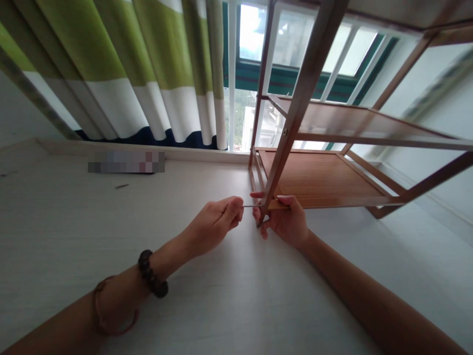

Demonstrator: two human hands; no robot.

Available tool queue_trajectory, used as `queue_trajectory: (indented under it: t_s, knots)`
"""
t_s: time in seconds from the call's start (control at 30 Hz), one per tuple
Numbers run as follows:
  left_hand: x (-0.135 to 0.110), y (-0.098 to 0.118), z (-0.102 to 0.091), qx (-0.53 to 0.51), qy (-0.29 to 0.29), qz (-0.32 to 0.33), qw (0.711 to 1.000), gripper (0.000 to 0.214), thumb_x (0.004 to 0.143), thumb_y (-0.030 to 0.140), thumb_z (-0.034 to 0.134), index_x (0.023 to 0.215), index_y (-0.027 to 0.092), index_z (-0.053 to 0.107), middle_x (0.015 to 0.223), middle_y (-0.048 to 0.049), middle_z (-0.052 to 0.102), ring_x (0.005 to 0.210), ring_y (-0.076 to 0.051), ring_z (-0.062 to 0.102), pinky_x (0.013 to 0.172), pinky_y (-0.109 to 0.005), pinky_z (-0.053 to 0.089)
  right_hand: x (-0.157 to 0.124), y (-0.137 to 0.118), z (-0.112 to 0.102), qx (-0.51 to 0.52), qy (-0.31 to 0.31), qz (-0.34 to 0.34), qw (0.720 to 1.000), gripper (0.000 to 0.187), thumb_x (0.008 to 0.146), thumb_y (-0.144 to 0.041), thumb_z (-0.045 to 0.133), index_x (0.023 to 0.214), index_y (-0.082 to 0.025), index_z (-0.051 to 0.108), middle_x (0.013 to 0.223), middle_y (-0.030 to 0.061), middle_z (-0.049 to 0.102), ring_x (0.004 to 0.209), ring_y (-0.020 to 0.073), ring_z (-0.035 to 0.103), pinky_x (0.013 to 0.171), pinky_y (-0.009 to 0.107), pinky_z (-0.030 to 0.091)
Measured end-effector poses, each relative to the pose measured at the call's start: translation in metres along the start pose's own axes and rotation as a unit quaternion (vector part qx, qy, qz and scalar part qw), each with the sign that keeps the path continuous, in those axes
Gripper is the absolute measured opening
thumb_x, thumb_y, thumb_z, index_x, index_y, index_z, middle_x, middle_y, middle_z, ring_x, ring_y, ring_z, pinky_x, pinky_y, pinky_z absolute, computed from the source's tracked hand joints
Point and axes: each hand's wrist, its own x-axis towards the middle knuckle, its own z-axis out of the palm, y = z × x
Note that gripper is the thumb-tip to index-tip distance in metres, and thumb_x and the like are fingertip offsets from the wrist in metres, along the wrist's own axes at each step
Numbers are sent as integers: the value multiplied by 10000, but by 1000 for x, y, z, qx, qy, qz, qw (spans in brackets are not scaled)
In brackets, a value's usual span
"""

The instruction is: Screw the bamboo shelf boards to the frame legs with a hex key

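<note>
A brown wooden shelf rack [318,172] stands on the pale floor [111,222] by the window. My left hand [216,222] is closed in a pinch on a thin metal tool [251,206], likely a hex key, whose tip points into the bottom of the rack's near front leg [275,172]. My right hand [284,219] is wrapped around that same leg's foot, where the lowest shelf's rail meets it. A bead bracelet sits on my left wrist.
Green and white striped curtains [129,69] hang at the back left above a low sill. A window with white bars [254,59] lies behind the rack. A small dark object [121,186] lies on the floor at left. A white wall runs along the right.
</note>
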Motion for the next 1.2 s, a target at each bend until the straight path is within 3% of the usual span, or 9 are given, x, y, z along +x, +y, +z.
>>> queue_trajectory:
  t_s: [0.17, 0.3, 0.47, 0.57, 0.67, 0.77, 0.93, 1.07, 1.2]
  knots:
    - [4, 6, -9, -254, -129, -180, 942, 485, 829, 588, 236, 571, 186, 320, 469, 62, 240, 414, -63, 201, 391, -206, 172, 0, -1, 0, 2, -4, 2, 1000, 493, 777, -309, 241, 1097, -79, 539, 676, 86, 523, 667, 196, 486, 400, 310, 461]
    - [3, 2, -11, -279, -152, -192, 928, 417, 833, 527, 342, 589, 198, 263, 525, 67, 207, 437, -58, 177, 395, -196, 180, 0, -1, 2, -2, -6, -4, 1000, 483, 784, -307, 236, 1077, -73, 540, 688, 92, 524, 665, 196, 484, 396, 312, 458]
    - [2, -5, -10, 58, -42, -11, 997, 351, 867, 424, 344, 615, 182, 363, 549, 46, 329, 478, -79, 304, 455, -213, 279, 1, -1, 5, 4, -2, -8, 1000, 435, 770, -299, 253, 986, -81, 560, 707, 94, 526, 655, 191, 475, 376, 308, 453]
    - [7, -13, -14, 325, 47, 186, 926, 317, 859, 358, 412, 603, 171, 419, 579, 21, 414, 553, -101, 361, 525, -231, 292, 2, 0, 4, 7, 1, -9, 1000, 418, 772, -296, 256, 977, -91, 558, 719, 93, 531, 659, 193, 478, 373, 313, 456]
    - [9, -18, -13, 436, 88, 260, 857, 296, 857, 335, 428, 614, 170, 460, 597, 10, 459, 557, -105, 367, 519, -235, 264, 2, 0, 3, 1, 2, -6, 1000, 429, 775, -302, 252, 988, -88, 557, 699, 95, 534, 655, 194, 481, 378, 314, 457]
    - [6, -17, -7, 387, 102, 182, 898, 343, 868, 381, 380, 606, 169, 442, 553, 29, 431, 496, -89, 342, 497, -229, 256, 3, -1, 3, -3, 5, -8, 1000, 432, 766, -305, 256, 977, -88, 564, 700, 98, 538, 650, 189, 481, 379, 307, 457]
    - [2, -7, -3, 108, 1, -79, 991, 522, 863, 523, 197, 524, 168, 373, 472, 27, 386, 435, -85, 331, 452, -222, 254, 2, -2, 6, -9, 13, -2, 1000, 419, 764, -303, 257, 960, -95, 563, 673, 95, 538, 648, 193, 486, 384, 302, 451]
    - [3, -3, -9, -112, -83, -207, 968, 494, 819, 580, 273, 541, 177, 338, 450, 50, 290, 414, -69, 225, 407, -212, 179, 2, -2, 6, -11, 15, -4, 1000, 409, 768, -305, 255, 954, -99, 555, 672, 93, 539, 649, 194, 483, 386, 300, 448]
    - [7, -1, -14, -190, -122, -218, 949, 406, 824, 528, 346, 614, 180, 354, 528, 55, 284, 446, -62, 218, 405, -190, 188, 2, -3, 6, -5, 13, 3, 1000, 416, 754, -306, 269, 983, -95, 544, 663, 85, 534, 640, 190, 474, 373, 296, 442]
